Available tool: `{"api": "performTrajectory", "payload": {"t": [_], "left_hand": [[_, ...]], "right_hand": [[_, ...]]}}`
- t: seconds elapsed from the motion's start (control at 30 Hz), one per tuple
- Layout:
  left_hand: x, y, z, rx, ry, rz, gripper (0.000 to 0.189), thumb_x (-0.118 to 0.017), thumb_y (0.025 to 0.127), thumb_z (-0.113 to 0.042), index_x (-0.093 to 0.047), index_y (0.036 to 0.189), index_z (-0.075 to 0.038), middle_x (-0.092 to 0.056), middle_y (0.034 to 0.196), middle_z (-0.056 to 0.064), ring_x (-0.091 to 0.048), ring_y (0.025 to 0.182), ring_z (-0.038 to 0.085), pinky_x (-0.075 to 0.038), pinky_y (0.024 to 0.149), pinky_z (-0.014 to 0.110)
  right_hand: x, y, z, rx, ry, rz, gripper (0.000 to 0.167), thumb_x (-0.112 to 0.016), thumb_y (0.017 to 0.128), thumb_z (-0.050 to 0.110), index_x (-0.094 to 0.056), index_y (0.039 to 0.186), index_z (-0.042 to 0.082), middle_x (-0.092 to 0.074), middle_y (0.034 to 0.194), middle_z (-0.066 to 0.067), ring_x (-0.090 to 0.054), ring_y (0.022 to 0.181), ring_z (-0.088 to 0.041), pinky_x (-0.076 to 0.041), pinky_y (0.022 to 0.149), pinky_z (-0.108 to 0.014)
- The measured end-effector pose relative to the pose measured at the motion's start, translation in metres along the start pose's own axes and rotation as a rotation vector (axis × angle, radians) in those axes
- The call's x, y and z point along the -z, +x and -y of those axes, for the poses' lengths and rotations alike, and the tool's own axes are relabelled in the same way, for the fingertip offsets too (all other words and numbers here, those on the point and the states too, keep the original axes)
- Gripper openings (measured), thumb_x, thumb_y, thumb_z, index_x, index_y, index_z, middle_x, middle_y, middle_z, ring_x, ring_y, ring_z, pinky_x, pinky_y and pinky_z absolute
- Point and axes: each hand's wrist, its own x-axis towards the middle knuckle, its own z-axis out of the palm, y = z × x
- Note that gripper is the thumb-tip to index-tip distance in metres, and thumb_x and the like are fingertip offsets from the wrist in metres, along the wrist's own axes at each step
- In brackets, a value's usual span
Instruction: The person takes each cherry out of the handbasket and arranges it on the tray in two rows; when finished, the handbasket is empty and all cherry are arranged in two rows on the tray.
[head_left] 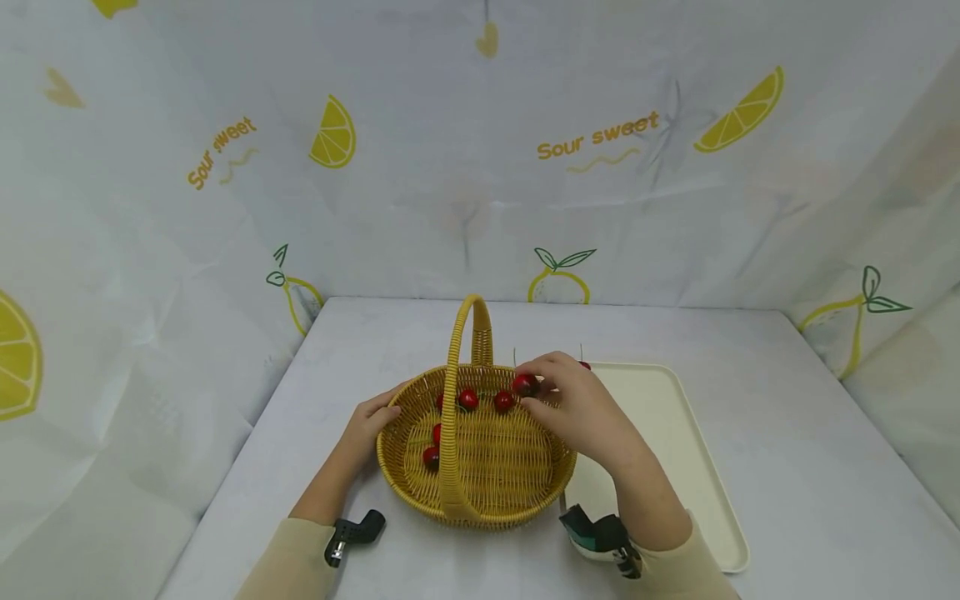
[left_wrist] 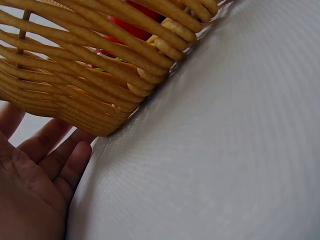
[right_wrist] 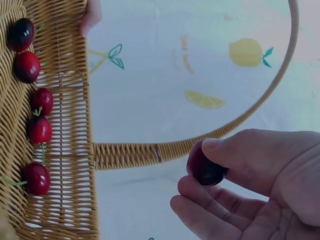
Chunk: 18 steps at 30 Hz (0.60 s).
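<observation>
White cloth printed with yellow lemons and the words "Sour sweet" (head_left: pixel 420 208) hangs behind a white-covered tabletop (head_left: pixel 795 417). At the right lies an off-white rectangular tray with rounded corners (head_left: pixel 686 450). A round golden-brown wicker basket (head_left: pixel 510 479) stands at the tray's left, overlapping its edge in the head view. The basket's tall arched handle (head_left: pixel 450 442) rises across its left half, standing in front of parts of the fruit there.

Beige sleeves (head_left: pixel 292 558) end above small black wrist cameras (head_left: pixel 360 529). The right hand (head_left: pixel 577 412) reaches in at the basket's far right rim, covering a corner of the tray. The left hand (head_left: pixel 369 425) grips the basket's left rim, thumb over the edge, fingers against the outer wall.

Glossy and dark red, a round cherry (head_left: pixel 526 385) is pinched between the right thumb and fingers, well off the basket floor. Five round red cherries (head_left: pixel 504 402) lie inside along the far and left walls, the nearest just beside the right fingertips. Another red cherry (head_left: pixel 585 365) shows at the tray's far edge, mostly hidden by the right hand, its thin stem upright.
</observation>
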Motion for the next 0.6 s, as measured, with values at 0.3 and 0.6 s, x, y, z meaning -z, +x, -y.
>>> {"api": "performTrajectory", "payload": {"t": [0.3, 0.6], "left_hand": [[0.000, 0.000, 0.000, -0.013, -0.015, 0.005, 0.047, -0.051, 0.101, -0.015, -0.057, 0.148, -0.008, -0.053, 0.152, 0.006, -0.040, 0.146, 0.024, -0.029, 0.112, 0.018], [0.001, 0.001, 0.003, -0.024, -0.016, 0.012, 0.047, -0.050, 0.102, -0.016, -0.057, 0.148, -0.009, -0.053, 0.152, 0.007, -0.040, 0.146, 0.024, -0.029, 0.112, 0.017]], "right_hand": [[0.017, 0.000, -0.012, -0.017, 0.056, -0.053, 0.036, -0.069, 0.092, -0.002, -0.066, 0.128, 0.000, -0.061, 0.120, -0.009, -0.065, 0.098, -0.021, -0.056, 0.095, -0.045], [0.036, 0.001, -0.031, -0.068, -0.030, -0.153, 0.037, -0.068, 0.094, -0.001, -0.065, 0.131, -0.003, -0.060, 0.125, -0.017, -0.067, 0.100, -0.030, -0.055, 0.096, -0.048]]}}
